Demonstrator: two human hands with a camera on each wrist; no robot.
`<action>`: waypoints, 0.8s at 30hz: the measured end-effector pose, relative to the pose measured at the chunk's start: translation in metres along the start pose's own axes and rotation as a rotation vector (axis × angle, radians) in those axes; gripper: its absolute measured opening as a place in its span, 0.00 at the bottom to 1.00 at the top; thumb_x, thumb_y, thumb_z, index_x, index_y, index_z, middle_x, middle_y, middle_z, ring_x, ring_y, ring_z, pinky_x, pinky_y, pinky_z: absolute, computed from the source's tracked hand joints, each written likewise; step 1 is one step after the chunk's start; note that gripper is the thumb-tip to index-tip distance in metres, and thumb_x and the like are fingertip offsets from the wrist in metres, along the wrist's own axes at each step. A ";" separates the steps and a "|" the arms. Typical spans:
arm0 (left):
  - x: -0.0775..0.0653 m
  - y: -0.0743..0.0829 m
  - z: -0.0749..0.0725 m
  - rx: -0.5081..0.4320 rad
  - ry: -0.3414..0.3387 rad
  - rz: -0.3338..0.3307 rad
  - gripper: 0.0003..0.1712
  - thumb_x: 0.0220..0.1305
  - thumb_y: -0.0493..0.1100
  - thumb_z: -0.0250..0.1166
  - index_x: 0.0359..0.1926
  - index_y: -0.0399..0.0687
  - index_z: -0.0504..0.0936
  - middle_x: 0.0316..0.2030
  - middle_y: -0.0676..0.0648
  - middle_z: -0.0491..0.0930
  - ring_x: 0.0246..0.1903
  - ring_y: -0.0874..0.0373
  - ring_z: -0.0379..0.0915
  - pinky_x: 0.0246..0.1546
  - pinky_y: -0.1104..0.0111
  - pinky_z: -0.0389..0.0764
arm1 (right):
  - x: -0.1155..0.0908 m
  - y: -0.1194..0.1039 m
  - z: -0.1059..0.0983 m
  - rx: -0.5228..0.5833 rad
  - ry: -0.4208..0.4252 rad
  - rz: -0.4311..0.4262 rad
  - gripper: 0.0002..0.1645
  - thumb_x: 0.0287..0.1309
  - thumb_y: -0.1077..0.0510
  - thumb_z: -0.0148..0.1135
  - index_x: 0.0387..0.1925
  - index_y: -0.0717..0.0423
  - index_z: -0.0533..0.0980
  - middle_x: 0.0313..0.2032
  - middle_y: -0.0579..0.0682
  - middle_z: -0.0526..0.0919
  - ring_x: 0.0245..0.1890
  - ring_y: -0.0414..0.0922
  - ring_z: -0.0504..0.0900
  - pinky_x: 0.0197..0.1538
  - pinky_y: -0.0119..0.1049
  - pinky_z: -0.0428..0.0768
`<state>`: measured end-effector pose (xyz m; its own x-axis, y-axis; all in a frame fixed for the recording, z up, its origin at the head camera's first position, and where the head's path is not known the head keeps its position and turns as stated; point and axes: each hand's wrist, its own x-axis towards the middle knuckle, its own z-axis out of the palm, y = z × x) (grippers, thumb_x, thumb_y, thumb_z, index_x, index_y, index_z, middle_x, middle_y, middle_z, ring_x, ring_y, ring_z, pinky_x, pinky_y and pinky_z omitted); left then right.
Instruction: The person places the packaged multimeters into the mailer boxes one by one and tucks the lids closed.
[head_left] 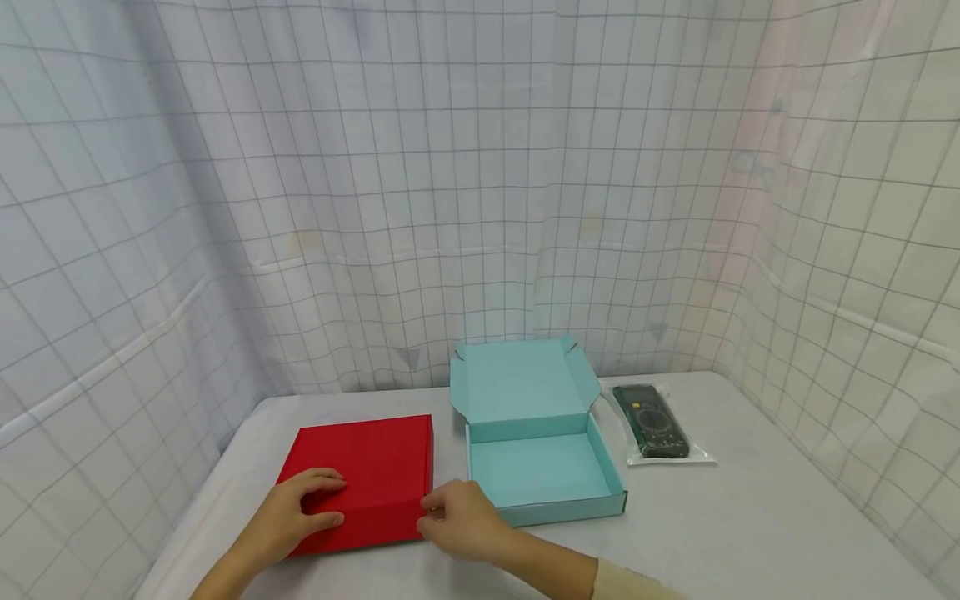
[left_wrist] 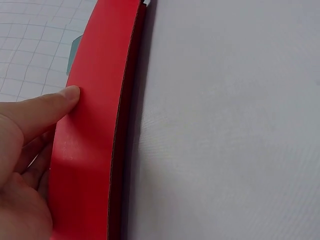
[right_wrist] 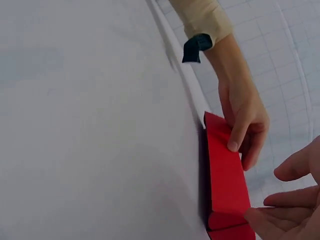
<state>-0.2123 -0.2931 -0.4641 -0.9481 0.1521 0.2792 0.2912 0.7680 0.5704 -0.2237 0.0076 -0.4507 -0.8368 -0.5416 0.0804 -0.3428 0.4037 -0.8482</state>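
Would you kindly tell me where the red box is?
In the head view, the red box lies on the left of the table, beside the open light-blue box, the left hand on it and the right hand at its right edge.

Left to right, the table [head_left: 712, 517] bears a first box [head_left: 367, 462], second box [head_left: 536, 467] and bagged multimeter [head_left: 654, 423].

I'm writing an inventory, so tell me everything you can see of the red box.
The red box is shallow and rectangular, and looks like plain cardboard. Its lid is down, with a brown-edged front flap hanging over the front; the inside is hidden. It lies flat on the white-covered table, left of the open light-blue box. The left hand grips its front edge, thumb on the flap, fingers over the lid; the right hand has fingertips at its front right corner.
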 end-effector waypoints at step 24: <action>-0.005 -0.020 -0.022 0.084 0.060 0.088 0.28 0.49 0.44 0.84 0.53 0.43 0.88 0.54 0.50 0.82 0.56 0.43 0.77 0.54 0.74 0.77 | 0.059 0.015 -0.017 -0.759 -0.227 -0.291 0.46 0.54 0.45 0.80 0.71 0.53 0.74 0.71 0.46 0.71 0.72 0.42 0.68 0.63 0.32 0.75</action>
<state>-0.2101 -0.3235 -0.4600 -0.9091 0.1861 0.3726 0.3593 0.8028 0.4758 -0.2852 -0.0063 -0.4498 -0.5924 -0.8030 0.0657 -0.7933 0.5671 -0.2215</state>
